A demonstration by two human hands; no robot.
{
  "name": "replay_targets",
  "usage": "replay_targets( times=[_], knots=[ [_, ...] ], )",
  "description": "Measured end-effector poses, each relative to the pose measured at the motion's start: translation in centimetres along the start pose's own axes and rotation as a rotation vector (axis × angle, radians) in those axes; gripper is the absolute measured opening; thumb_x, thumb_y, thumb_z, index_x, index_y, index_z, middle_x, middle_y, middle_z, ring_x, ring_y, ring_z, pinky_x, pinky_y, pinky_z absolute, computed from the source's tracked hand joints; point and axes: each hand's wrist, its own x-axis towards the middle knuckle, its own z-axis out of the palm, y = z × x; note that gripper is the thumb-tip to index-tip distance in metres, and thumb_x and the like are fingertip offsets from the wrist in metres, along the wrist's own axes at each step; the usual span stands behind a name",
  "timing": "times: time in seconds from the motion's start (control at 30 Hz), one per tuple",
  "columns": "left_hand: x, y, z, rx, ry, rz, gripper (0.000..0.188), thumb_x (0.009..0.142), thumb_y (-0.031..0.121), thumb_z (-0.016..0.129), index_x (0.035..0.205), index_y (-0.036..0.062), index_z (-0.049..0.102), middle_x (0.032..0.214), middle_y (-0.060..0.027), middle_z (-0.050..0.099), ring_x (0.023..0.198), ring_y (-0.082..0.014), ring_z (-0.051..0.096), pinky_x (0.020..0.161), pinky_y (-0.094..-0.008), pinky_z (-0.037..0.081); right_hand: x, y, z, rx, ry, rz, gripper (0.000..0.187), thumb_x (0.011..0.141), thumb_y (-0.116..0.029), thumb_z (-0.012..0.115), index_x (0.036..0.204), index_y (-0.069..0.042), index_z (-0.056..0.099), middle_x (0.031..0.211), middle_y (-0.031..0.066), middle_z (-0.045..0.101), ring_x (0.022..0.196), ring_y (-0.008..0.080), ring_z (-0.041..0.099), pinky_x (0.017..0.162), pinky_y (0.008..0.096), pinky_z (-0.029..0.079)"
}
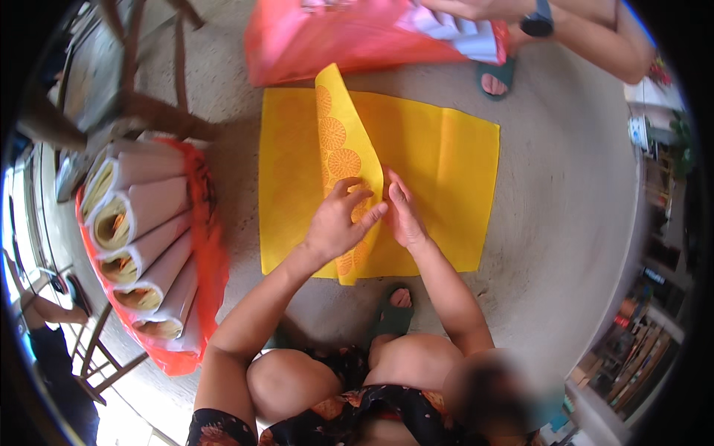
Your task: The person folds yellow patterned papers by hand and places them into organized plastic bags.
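A large yellow sheet (465,189) lies on the floor in front of me. A narrow part of yellow paper with orange round patterns (332,134) stands raised over its left half. On the patterned side is my left hand (338,223), its fingers bent but apart and its thumb reaching toward the raised edge. My right hand (405,215) is on the other side of that edge, palm turned inward and fingers stretched out. Both hands are close to or touching the paper; firm contact is hard to make out. Neither is closed round it.
To the left, a red plastic bag (212,253) holds several white-wrapped rolls (152,201). Wooden stool legs (160,111) stand behind it. At the far side, another person's hand (468,7) is over a red bag (320,44) with white rolls. My green slipper (394,316) is near the sheet.
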Motion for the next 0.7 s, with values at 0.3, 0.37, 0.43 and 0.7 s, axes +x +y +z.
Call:
replay_targets(
  times=[0.3,0.37,0.43,0.7],
  knots=[
    [5.8,-6.6,0.3,0.199,0.213,-0.423,0.053,0.09,0.041,0.071,0.111,-0.0044,0.054,0.096,-0.0165,0.061,0.085,-0.0251,0.061,0.074,-0.0384,0.051,-1.4,4.1,-6.7,-0.064,0.183,-0.033,0.018,0.092,-0.005,0.068,0.108,0.002,0.065,0.093,0.002,0.071,0.08,0.0053,0.064,0.073,0.0216,0.05],
    [5.6,-5.2,2.4,0.306,0.082,-0.547,0.064,0.086,0.051,0.072,0.111,-0.0053,0.053,0.098,-0.0173,0.062,0.087,-0.0255,0.061,0.077,-0.0385,0.051,-1.7,4.5,-8.0,-0.131,0.217,-0.01,0.018,0.092,-0.004,0.068,0.109,0.002,0.065,0.094,0.0017,0.071,0.08,0.0051,0.063,0.072,0.0216,0.05],
    [5.2,-3.5,4.6,0.361,0.043,-0.582,0.072,0.083,0.057,0.073,0.111,-0.0059,0.053,0.098,-0.0169,0.062,0.086,-0.0256,0.062,0.077,-0.0383,0.051,-1.8,4.6,-9.6,-0.162,0.241,-0.028,0.016,0.092,-0.006,0.069,0.106,0.003,0.066,0.092,0.0014,0.07,0.08,0.0048,0.062,0.072,0.0219,0.05],
    [2.7,-2.5,6.1,0.177,0.011,-0.652,0.053,0.084,0.047,0.077,0.094,-0.002,0.059,0.079,-0.0042,0.06,0.069,-0.0112,0.05,0.061,-0.0303,0.044,-2.9,0.6,-11.3,-0.414,0.437,-0.204,0.027,0.091,-0.014,0.071,0.11,0.004,0.063,0.096,0.0085,0.07,0.083,0.0096,0.065,0.07,0.0228,0.051]
  ],
)
